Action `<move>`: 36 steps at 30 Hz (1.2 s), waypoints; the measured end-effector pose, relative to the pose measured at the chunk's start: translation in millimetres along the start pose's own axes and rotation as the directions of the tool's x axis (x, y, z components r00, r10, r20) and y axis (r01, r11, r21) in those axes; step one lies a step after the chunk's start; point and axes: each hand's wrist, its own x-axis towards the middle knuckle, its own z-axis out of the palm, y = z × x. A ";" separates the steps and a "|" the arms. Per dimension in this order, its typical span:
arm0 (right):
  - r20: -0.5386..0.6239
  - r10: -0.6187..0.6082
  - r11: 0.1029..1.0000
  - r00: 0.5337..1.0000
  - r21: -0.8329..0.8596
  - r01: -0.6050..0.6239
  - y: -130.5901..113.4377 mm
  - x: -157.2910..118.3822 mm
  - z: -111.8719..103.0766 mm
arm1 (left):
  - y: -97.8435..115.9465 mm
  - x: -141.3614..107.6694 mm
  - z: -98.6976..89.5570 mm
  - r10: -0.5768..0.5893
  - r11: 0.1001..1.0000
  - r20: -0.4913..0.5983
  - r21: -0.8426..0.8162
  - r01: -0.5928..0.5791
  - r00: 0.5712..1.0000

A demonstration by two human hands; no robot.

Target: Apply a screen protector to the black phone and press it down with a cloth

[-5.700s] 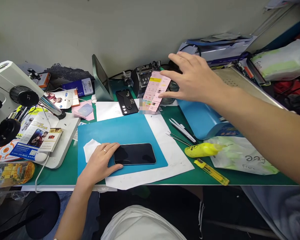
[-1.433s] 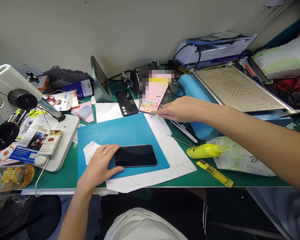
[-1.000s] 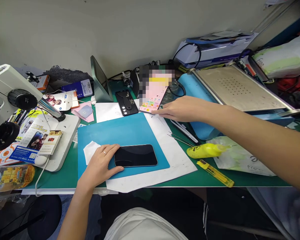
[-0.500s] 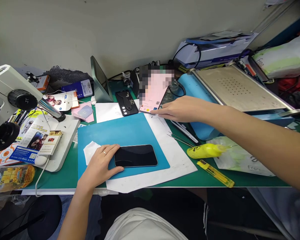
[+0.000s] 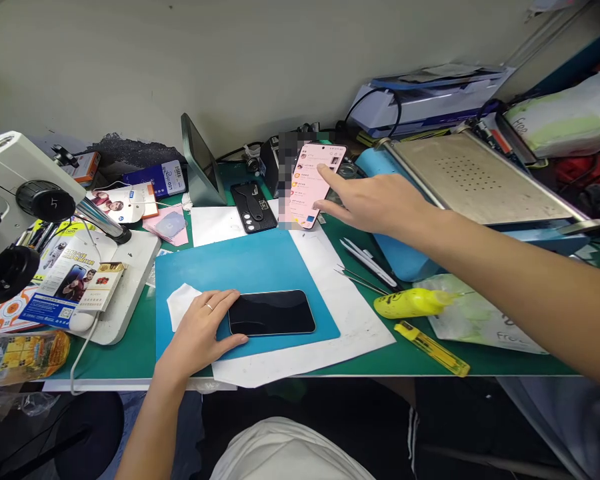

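Observation:
A smartphone with a dark screen (image 5: 275, 312) lies flat on the blue mat (image 5: 220, 257). At its left end rests my left hand (image 5: 207, 327), fingertips by the upper corner and thumb by the lower one; the fingers are spread, not wrapped round it. Farther back, a second smartphone with a lit pink screen (image 5: 307, 177) stands tilted toward me. My right hand (image 5: 367, 200) is open in front of it, index finger extended over the upper half of the screen and thumb over the lower part. A folded white cloth (image 5: 180, 303) lies beside my left hand.
A black phone case (image 5: 253, 207) lies behind the mat. On the right are tweezers (image 5: 363, 280), a yellow bottle (image 5: 410, 302), a yellow cutter-like tool (image 5: 433, 348) and a perforated metal plate (image 5: 470, 173). A microscope (image 5: 35, 193) stands at left.
My right hand has moved up from the lit phone's lower edge to over its screen. The lit screen now shows a list. My left hand and the dark phone have stayed still.

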 end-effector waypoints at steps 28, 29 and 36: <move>-0.067 -0.032 0.999 0.997 -0.002 0.032 -1.0 -7.0 1.6 | 1.6 1.4 -1.3 0.022 0.999 -0.008 0.042 -0.022 1.000; -0.081 -0.028 1.000 0.996 0.000 0.029 -0.7 -8.5 0.4 | 1.9 1.5 -1.5 0.023 0.999 -0.008 0.041 -0.022 1.000; -0.076 -0.032 0.999 0.997 0.035 0.035 3.2 -11.7 0.4 | 2.1 1.8 -1.6 0.017 0.999 -0.002 0.037 -0.017 1.000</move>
